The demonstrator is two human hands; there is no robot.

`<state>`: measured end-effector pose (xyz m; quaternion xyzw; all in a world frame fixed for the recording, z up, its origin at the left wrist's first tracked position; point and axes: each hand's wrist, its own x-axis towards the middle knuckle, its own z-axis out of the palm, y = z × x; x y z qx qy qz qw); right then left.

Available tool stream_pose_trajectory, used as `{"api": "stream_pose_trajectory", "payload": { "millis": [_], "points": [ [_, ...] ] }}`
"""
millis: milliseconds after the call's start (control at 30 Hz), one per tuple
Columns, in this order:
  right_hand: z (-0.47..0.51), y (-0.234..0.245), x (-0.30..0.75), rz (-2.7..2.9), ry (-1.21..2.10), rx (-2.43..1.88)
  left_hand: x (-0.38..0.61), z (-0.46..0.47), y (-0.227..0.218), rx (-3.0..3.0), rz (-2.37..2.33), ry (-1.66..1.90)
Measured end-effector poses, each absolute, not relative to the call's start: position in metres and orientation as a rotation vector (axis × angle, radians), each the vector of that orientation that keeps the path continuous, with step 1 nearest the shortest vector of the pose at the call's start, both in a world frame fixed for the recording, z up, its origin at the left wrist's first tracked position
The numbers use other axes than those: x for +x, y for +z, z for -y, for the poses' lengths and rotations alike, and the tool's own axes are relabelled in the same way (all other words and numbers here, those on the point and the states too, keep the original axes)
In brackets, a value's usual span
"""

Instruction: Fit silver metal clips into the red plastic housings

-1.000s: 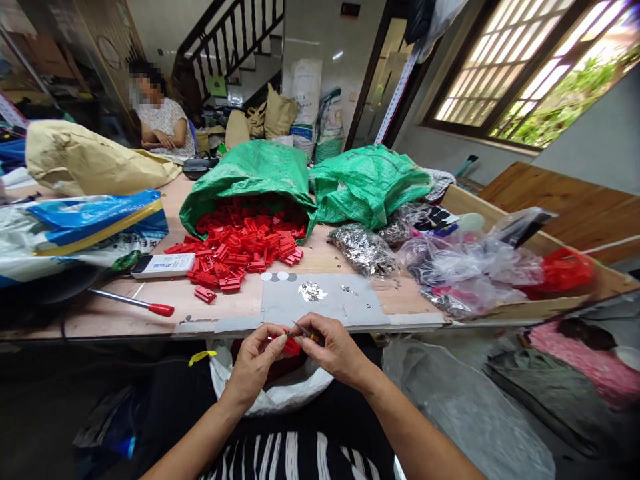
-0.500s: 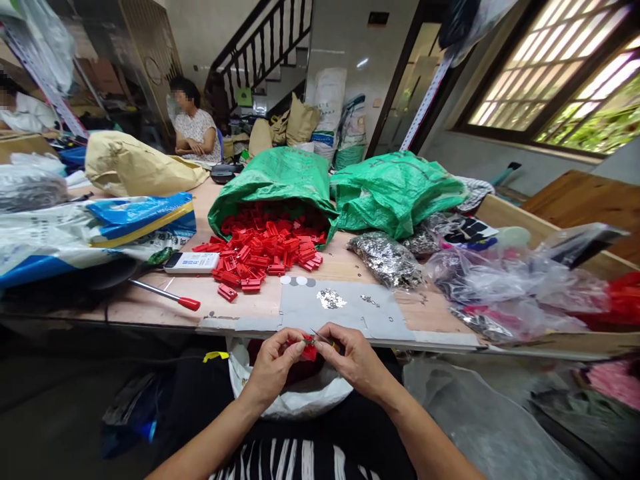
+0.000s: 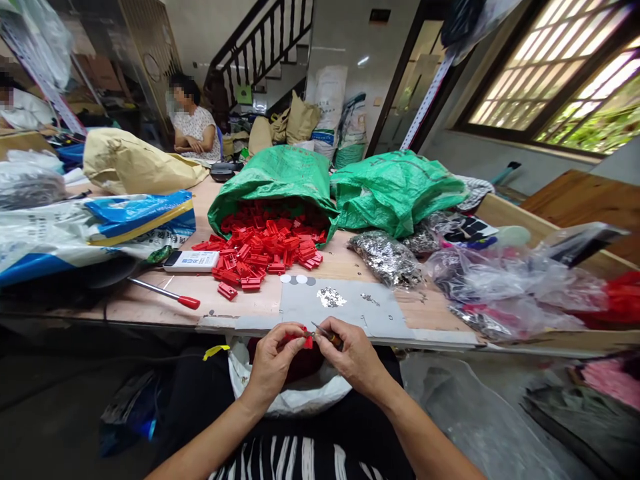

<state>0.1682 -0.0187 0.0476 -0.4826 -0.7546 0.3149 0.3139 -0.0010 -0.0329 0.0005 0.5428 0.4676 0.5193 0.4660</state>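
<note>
Above a sack (image 3: 313,402), left fingers (image 3: 294,345) pinch a red part (image 3: 309,342), right fingers (image 3: 331,355) a tool (image 3: 336,341).

Left hand (image 3: 277,355) and right hand (image 3: 351,350) close together, both pinching; bare forearms (image 3: 223,427) slanting inward.

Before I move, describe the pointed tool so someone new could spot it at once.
Find the wooden table, then the gray mat at its near edge. Just below that edge in the view, the right hand holds the tool, close to the red piece in the left hand. Its thin, dark, pointed tip and yellowish-brown handle set it apart from that red piece.
</note>
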Motion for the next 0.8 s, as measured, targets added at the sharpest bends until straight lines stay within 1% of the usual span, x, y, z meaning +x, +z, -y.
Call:
{"api": "stream_pose_trajectory", "payload": {
  "millis": [300, 467, 633, 800],
  "points": [
    [0.022, 0.043, 0.165, 1.906, 0.849, -1.41, -0.01, 0.036, -0.015, 1.59, -1.269, 1.376],
    [0.025, 0.037, 0.158, 1.877, 0.844, -1.487, -0.01, 0.039, -0.012, 1.826, -1.363, 1.412],
    [0.027, 0.036, 0.154, 1.893, 0.814, -1.562, -0.01, 0.041, -0.007, 1.956, -1.334, 1.425],
    [0.026, 0.038, 0.154, 1.962, 0.78, -1.538, -0.011, 0.042, -0.01, 1.993, -1.306, 1.417]
  ]
}}
